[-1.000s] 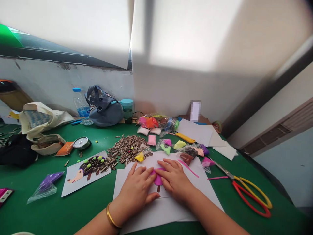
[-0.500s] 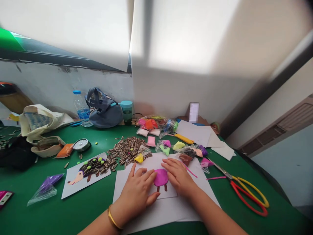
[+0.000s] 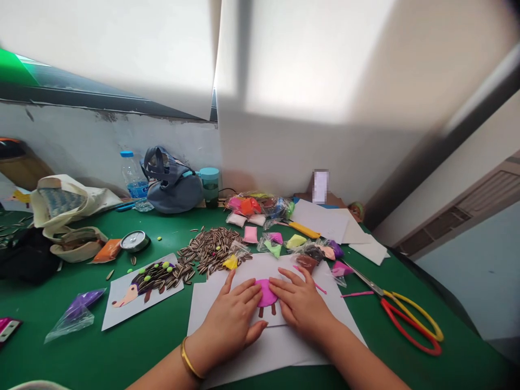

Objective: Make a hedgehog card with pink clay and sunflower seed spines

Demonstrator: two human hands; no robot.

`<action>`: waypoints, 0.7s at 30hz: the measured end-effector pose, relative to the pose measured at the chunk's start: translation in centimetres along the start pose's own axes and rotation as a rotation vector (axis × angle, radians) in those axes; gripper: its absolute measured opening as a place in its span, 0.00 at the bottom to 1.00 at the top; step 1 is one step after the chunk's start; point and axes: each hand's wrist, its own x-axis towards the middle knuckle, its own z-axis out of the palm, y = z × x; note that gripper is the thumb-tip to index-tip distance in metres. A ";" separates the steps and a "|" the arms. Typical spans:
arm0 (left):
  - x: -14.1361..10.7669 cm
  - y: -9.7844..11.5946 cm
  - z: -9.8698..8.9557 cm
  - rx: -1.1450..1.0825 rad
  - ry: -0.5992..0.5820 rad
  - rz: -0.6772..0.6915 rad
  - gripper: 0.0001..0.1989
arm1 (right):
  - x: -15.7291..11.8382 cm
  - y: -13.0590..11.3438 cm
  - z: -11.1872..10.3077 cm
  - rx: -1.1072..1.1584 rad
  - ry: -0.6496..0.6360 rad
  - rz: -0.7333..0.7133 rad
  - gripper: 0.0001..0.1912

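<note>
A flat magenta clay disc [image 3: 266,295] lies on white paper [image 3: 280,346], with two short brown clay strips [image 3: 267,311] below it like legs. My left hand [image 3: 235,309] rests its fingertips on the disc's left edge, fingers stretched out and thumb apart. On the right edge lie the fingertips of my right hand [image 3: 301,299], its fingers spread too. Neither hand grips anything. Part of the disc's rim is hidden under the fingers. A thin pink clay strip [image 3: 320,286] lies just beyond my right hand.
Sunflower seeds [image 3: 213,246] are heaped behind my left hand, beside a hedgehog picture [image 3: 142,286]. Several bags of coloured clay, such as a yellow one [image 3: 231,262], lie behind the paper. Scissors [image 3: 406,317] lie open at the right. A blue bag [image 3: 174,187] stands by the wall.
My right hand has shifted down, and its fingertips now lie on the right edge of the disc. My left fingers have moved slightly further onto the disc.
</note>
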 end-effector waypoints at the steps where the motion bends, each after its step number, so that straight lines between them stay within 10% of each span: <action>1: 0.0 0.0 0.0 -0.002 -0.003 0.001 0.26 | 0.0 -0.1 0.0 -0.014 0.024 -0.006 0.26; 21: 0.1 -0.3 -0.9 -0.188 -0.052 0.056 0.18 | -0.4 -0.1 -0.8 0.201 -0.070 -0.042 0.26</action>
